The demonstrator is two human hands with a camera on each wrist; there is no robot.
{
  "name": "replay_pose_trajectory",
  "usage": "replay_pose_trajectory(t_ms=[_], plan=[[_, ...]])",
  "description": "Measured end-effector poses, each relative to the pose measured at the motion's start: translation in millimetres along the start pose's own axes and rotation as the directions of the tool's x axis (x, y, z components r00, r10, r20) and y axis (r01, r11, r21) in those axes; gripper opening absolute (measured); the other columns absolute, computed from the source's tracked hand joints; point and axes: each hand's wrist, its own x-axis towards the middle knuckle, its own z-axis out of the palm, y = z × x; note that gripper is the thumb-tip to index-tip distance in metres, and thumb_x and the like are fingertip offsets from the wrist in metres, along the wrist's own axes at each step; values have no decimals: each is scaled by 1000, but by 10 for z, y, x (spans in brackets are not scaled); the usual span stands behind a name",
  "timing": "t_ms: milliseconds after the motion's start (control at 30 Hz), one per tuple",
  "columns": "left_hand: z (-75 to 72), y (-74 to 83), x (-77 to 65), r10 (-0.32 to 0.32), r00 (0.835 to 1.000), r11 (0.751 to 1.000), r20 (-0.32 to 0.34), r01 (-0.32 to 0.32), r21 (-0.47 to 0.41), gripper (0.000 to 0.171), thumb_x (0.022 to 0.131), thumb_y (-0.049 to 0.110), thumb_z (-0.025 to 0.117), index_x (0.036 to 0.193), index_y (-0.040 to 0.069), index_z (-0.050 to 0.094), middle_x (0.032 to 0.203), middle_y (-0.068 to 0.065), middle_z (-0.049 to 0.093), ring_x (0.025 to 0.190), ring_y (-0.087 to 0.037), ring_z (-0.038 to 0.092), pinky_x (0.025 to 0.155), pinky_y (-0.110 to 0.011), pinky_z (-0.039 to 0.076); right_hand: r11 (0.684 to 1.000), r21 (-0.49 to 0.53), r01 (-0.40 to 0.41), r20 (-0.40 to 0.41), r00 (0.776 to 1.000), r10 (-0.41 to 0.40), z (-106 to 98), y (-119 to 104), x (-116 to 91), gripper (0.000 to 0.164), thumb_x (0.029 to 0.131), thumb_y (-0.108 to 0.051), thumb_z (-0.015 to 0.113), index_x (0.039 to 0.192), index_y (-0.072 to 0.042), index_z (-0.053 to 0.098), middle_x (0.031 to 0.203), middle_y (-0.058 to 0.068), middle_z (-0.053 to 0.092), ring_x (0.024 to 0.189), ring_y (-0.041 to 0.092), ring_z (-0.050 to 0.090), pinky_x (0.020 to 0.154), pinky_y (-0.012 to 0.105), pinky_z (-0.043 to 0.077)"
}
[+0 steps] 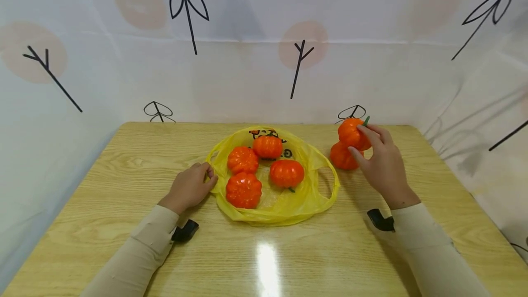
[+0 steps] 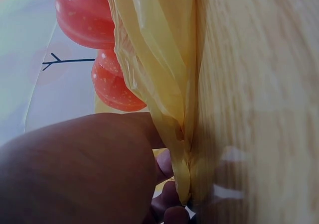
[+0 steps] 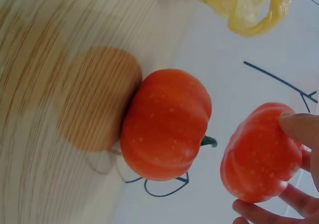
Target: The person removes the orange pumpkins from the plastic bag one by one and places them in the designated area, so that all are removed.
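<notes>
A yellow plastic bag (image 1: 284, 205) lies spread on the table with several small orange pumpkins on it, among them one pumpkin (image 1: 243, 190) near its left front. My left hand (image 1: 191, 187) pinches the bag's left edge; in the left wrist view the gathered plastic (image 2: 174, 114) runs down to the fingers. To the right of the bag, my right hand (image 1: 381, 162) grips a green-stemmed pumpkin (image 1: 352, 133) between thumb and fingers. In the right wrist view this held pumpkin (image 3: 261, 154) is raised off the table, apart from another pumpkin (image 3: 167, 124) that rests on the wood.
The wooden table (image 1: 123, 187) reaches back to a pale cloth (image 1: 247, 81) printed with plant shapes. One loop handle (image 1: 335, 187) of the bag points right, toward the pumpkin on the table. A black strap piece (image 1: 380, 220) sits by the right wrist.
</notes>
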Motion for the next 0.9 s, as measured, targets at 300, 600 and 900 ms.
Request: replay_pose_trajectory(t_ms=[300, 600, 900], plan=[[-5, -6, -1, 8, 1000, 1000, -7, -8, 7, 18, 97, 30, 60, 90, 14, 56, 74, -4, 48, 59, -20, 44, 55, -30, 33, 1000, -14, -25, -11, 1000, 25, -3, 51, 6, 56, 87, -9, 76, 138, 1, 54, 137, 28, 48, 104, 52, 59, 85, 65, 49], [-4, -2, 5, 3, 1000, 1000, 0, -3, 1, 18, 97, 30, 60, 90, 15, 56, 74, -4, 48, 59, -20, 44, 55, -30, 33, 996, -52, -68, 4, 998, 68, -40, 121, 17, 57, 89, -12, 73, 140, 1, 51, 139, 29, 46, 103, 55, 57, 83, 68, 47], [0, -6, -2, 5, 1000, 1000, -7, -5, 3, 18, 97, 31, 60, 89, 15, 56, 75, -4, 49, 59, -20, 45, 55, -30, 33, 989, -91, -117, 26, 992, 120, -77, 210, 26, 57, 90, -15, 73, 141, 0, 50, 140, 29, 45, 104, 54, 56, 86, 69, 44]])
